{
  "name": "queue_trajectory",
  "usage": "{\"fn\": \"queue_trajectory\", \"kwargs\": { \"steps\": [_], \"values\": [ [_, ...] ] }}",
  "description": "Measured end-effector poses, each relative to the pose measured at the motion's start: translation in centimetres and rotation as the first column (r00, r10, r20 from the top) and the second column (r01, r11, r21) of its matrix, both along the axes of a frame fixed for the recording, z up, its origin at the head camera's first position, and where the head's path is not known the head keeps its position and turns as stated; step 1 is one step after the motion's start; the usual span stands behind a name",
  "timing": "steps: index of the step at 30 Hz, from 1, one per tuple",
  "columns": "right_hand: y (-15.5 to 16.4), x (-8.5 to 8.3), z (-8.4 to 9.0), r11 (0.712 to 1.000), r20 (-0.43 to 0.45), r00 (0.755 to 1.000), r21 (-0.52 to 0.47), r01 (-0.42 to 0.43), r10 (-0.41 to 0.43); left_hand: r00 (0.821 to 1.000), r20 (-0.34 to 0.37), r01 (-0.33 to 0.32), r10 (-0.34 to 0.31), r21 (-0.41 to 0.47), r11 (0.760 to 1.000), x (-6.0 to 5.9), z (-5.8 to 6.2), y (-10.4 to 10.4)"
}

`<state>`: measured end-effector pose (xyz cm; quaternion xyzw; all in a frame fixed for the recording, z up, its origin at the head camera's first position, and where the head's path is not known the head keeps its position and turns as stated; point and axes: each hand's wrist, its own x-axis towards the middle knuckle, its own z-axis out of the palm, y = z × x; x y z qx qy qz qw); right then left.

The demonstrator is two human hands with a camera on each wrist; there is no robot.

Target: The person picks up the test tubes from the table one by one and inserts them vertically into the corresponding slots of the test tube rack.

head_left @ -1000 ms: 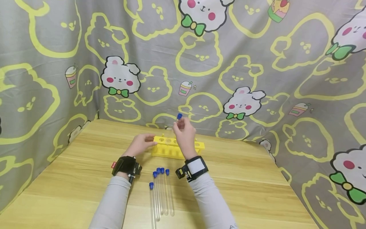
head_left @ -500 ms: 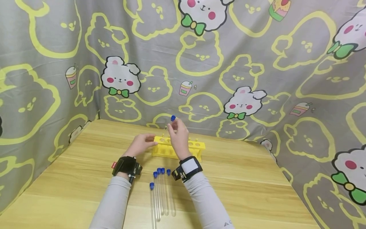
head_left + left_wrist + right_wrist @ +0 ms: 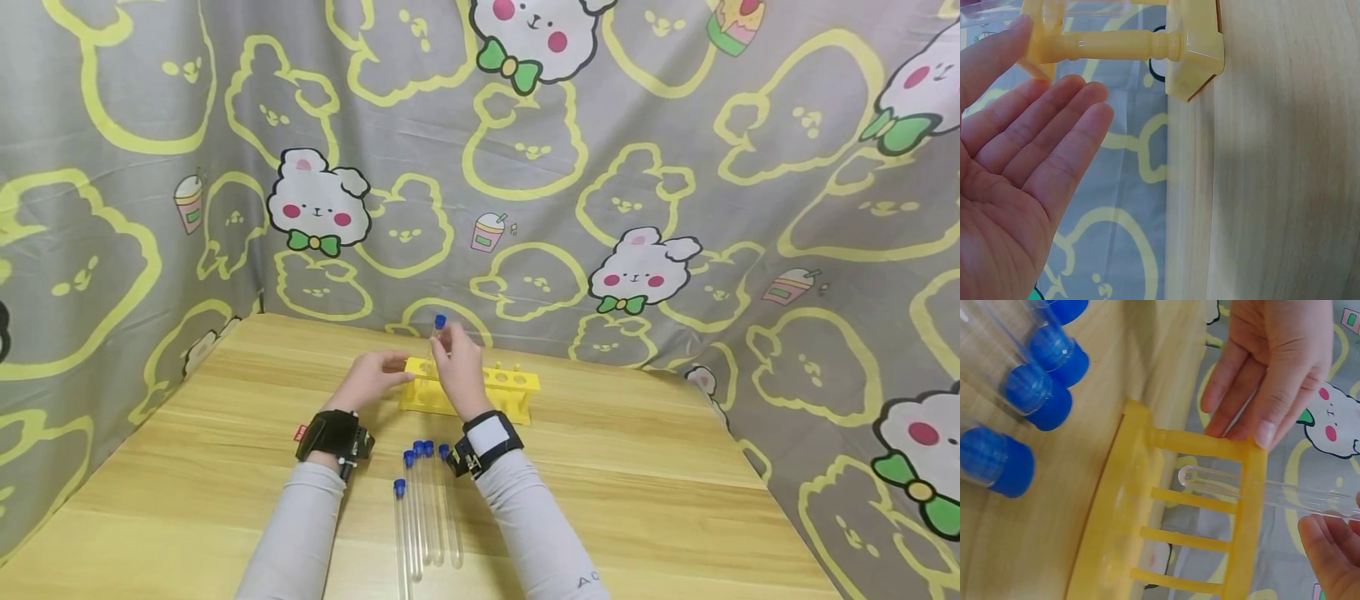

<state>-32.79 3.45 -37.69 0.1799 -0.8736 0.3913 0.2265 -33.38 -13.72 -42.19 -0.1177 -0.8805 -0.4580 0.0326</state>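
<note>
- Two hands at work near the far edge of the table, close to the yellow rack.
- Right hand pinching a clear tube with a blue cap, fingers curled round the glass just under the cap.
- Round bottom of that tube already poked through a hole at the left end of the rack, part way down, not yet at the bottom shelf.
- Left hand mostly flat and loose, fingers straight, tips resting on the rack's left end, gripping nothing.
- Four more capped tubes lying side by side near the front edge of the table, between the two sleeves.
- Could go wrong: a tilted tube might jam in the hole or knock the shelf, and glass cracks if pushed hard.
- Could also slip: a light rack, held only by fingertips, might slide or tip toward the far edge.
- Loose tubes by the wrist might roll if bumped by a sleeve.
</note>
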Motion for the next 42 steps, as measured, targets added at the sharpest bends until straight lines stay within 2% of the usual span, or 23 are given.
{"fn": "queue_trajectory", "kwargs": {
  "steps": [6, 15, 33, 42],
  "values": [
    [0.0, -0.1, -0.6, 0.999, 0.067, 0.998, 0.029, 0.014, -0.016, 1.0, -0.011, 0.003, -0.003, 0.001, 1.0, 0.1, 0.1, 0.3],
    [-0.1, -0.4, -1.2, 0.996, 0.096, 0.995, 0.086, 0.021, -0.029, 1.0, -0.028, 0.009, -0.009, -0.005, 1.0, -0.1, 0.1, 0.4],
    [0.1, 0.1, -1.6, 1.0, 0.13, 0.992, 0.004, -0.005, 0.005, 1.0, -0.01, -0.009, 0.009, -0.01, 1.0, 0.2, 0.3, 0.2],
    [1.4, 0.8, -1.6, 0.998, 0.125, 0.992, -0.063, -0.011, 0.018, 1.0, -0.008, -0.014, 0.014, -0.009, 1.0, 0.2, 0.2, 0.2]
  ]
}}
